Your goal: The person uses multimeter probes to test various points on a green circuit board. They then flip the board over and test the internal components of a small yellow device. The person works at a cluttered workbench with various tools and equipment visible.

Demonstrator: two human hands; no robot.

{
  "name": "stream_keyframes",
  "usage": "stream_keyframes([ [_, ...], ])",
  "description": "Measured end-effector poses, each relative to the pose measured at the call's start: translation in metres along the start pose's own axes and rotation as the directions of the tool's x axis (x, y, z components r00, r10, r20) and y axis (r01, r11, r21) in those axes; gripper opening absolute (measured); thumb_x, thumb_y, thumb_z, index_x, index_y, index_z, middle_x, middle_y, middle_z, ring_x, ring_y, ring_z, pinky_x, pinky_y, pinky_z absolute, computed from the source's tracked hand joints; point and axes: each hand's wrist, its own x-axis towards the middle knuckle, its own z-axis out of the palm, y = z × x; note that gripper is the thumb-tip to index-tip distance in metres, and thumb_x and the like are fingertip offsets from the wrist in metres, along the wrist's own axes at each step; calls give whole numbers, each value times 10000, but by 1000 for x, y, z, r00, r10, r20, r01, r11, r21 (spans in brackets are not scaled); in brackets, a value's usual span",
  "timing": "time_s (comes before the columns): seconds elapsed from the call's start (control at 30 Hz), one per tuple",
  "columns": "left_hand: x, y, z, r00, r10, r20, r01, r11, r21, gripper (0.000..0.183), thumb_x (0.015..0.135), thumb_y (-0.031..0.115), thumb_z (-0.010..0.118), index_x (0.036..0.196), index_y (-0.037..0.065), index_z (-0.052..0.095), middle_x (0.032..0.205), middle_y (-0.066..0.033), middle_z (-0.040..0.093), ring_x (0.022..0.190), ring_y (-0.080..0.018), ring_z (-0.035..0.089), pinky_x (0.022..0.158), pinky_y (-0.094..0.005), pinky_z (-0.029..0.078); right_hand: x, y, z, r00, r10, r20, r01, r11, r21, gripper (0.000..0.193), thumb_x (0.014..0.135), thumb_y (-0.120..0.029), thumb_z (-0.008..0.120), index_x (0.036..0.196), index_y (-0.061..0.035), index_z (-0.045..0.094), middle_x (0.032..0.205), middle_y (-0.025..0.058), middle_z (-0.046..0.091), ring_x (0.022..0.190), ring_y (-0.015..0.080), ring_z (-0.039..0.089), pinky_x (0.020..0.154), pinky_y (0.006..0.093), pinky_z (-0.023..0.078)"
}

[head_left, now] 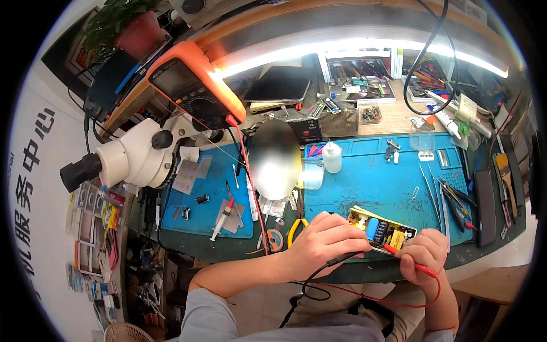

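A small power supply circuit board [383, 229] with blue, black and yellow parts lies at the front edge of the blue mat [364, 182]. My left hand [330, 242] is closed at its left end, fingers bent, gripping a black test probe [342, 258] pointed at the board's near side. My right hand [424, 253] is closed around a red test probe [419, 267], its tip angled left to the board's near edge. Whether either tip touches metal is too small to tell. The orange multimeter [196, 85] stands at the far left, a red lead running down from it.
A white microscope [128, 154] stands at the left. Beyond the board are a white bottle [332, 157] and a small metal clamp [392, 149]. Tweezers [431, 196] and pliers [453, 208] lie to the right. A syringe [221, 221] rests on the left mat.
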Motion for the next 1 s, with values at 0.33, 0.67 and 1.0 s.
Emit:
stream_keyframes([
  [0.33,2,-1,2,1000,-7,-5,7,1000,9,293,797,96,788,1077,122,703,1108,9,688,959,-208,621,858,-355,445,-1,1,-2,1000,1,4,-1,1000,-9,107,850,-117,696,777,-113,617,656,0,616,498,170,530,476,311,369],
  [0.67,1,2,0,1000,2,2,-2,1000,31,291,800,95,777,1080,120,700,1109,7,685,977,-207,625,862,-353,443,-1,0,0,1000,-1,-4,1,1000,-20,112,847,-117,697,771,-114,614,648,-3,609,496,169,528,473,309,371],
  [1.0,5,0,-2,999,15,32,-17,998,68,287,802,113,789,1083,128,728,1089,-19,702,966,-228,632,830,-365,457,2,2,-2,999,-21,-24,21,999,-26,128,824,-113,725,737,-105,632,651,12,597,501,180,534,469,312,397],
])
